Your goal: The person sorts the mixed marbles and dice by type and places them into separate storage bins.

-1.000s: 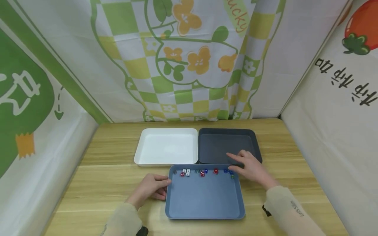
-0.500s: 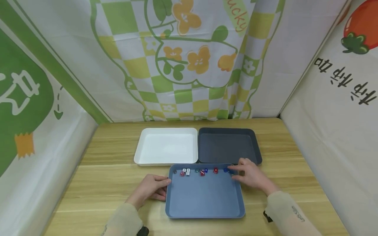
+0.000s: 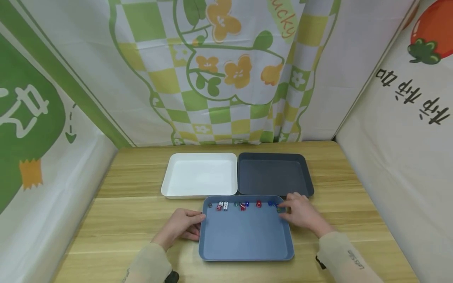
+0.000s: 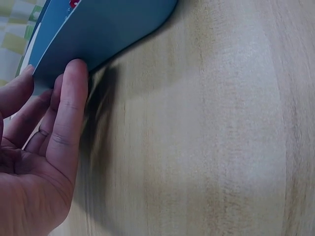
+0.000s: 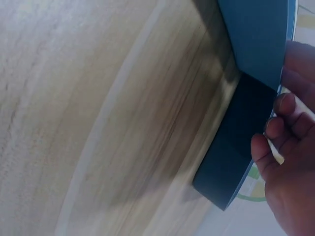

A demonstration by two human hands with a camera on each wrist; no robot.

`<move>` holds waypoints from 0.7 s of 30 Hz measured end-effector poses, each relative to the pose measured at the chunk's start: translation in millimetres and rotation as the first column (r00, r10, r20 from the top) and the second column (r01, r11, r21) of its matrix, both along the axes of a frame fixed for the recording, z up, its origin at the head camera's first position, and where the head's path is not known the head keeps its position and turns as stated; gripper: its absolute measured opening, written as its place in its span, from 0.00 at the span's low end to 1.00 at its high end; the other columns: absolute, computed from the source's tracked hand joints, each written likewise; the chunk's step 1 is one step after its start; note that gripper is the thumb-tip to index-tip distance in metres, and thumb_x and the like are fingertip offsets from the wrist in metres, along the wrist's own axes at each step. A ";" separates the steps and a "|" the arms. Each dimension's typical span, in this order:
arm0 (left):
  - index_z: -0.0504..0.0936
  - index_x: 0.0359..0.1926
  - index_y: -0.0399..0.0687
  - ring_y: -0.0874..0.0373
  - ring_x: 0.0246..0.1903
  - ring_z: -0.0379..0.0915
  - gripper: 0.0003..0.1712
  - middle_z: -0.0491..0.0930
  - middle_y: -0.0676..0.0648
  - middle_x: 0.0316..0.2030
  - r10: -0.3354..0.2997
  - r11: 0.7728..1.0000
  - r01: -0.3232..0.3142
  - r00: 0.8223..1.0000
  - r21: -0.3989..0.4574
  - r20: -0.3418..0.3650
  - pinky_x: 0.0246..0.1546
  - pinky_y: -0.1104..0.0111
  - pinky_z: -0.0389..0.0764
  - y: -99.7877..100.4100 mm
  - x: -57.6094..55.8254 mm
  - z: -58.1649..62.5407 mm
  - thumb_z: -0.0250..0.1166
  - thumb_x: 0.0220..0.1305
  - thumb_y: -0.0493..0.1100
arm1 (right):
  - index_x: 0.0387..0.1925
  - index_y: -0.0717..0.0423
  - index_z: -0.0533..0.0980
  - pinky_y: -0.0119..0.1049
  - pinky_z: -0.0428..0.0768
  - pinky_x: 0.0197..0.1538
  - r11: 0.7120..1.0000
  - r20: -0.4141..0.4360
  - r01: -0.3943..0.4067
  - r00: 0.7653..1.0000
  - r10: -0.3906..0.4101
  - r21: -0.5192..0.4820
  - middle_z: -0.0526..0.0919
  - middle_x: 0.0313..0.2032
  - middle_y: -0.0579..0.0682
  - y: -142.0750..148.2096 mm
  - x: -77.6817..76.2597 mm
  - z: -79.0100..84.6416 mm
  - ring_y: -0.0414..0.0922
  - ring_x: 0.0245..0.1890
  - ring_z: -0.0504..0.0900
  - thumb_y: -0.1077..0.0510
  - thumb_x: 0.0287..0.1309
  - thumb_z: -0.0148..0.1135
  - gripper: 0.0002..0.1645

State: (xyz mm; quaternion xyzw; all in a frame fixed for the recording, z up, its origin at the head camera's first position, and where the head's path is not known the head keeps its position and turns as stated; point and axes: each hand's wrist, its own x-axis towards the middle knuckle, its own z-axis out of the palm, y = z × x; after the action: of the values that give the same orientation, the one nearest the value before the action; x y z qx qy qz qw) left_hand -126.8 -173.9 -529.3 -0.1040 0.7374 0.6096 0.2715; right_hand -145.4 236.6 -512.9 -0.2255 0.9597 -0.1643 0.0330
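In the head view, my left hand [image 3: 182,225] grips the left rim of a blue-grey tray [image 3: 245,236], thumb over the edge and fingers against its outer wall. My right hand [image 3: 300,212] reaches over the tray's far right corner. Its thumb and forefinger stand slightly apart around a small green piece [image 3: 278,210]. Small blue pieces [image 3: 270,203] lie just left of those fingertips. Along the far side of the tray are red dice [image 3: 258,204], white dice [image 3: 225,206] and other small coloured pieces. The right wrist view hides the fingertips behind the tray wall.
Behind the blue-grey tray stand a white tray [image 3: 199,175] on the left and a dark grey tray [image 3: 274,175] on the right, side by side. All rest on a wooden table [image 3: 134,188]. Printed cloth [image 3: 219,114] hangs at the back.
My right hand has come down from above the dark grey tray to the blue-grey tray's far right corner, its thumb and forefinger drawing closer together. The left hand keeps its grip on the rim.
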 end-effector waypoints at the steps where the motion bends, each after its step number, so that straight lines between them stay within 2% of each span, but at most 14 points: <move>1: 0.77 0.62 0.28 0.53 0.23 0.84 0.30 0.84 0.39 0.28 -0.001 1.000 0.001 1.000 0.000 0.002 0.31 0.57 0.89 -0.2 0.0 0.1 0.69 0.69 0.47 | 0.43 0.54 0.88 0.35 0.57 0.35 1.000 -0.001 0.009 1.000 -0.009 0.011 0.68 0.27 0.40 -1.4 0.1 0.3 0.39 0.30 0.61 0.52 0.54 0.77 0.16; 13: 0.78 0.62 0.29 0.53 0.22 0.84 0.30 0.84 0.38 0.29 0.014 1.000 -0.014 1.000 -0.010 0.000 0.30 0.57 0.89 0.5 1.1 2.3 0.69 0.68 0.47 | 0.39 0.52 0.89 0.43 0.73 0.39 0.988 -0.016 0.127 0.992 -0.126 0.086 0.78 0.32 0.45 -14.5 0.6 -3.0 0.47 0.36 0.76 0.53 0.52 0.77 0.12; 21: 0.78 0.62 0.29 0.53 0.23 0.84 0.30 0.84 0.38 0.30 0.009 1.000 -0.009 1.000 -0.015 0.002 0.29 0.58 0.89 0.6 1.5 3.9 0.69 0.68 0.47 | 0.35 0.53 0.87 0.48 0.79 0.41 0.985 -0.002 0.158 0.987 -0.159 0.076 0.78 0.30 0.46 -21.6 2.4 -8.9 0.47 0.35 0.77 0.56 0.52 0.77 0.08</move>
State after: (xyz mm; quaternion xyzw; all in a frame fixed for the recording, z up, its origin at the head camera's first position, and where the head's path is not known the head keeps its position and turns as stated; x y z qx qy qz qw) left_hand -125.3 -173.3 -525.3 -0.1101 0.7413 0.6051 0.2688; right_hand -143.0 215.0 -521.8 -0.1467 0.9801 -0.1305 0.0303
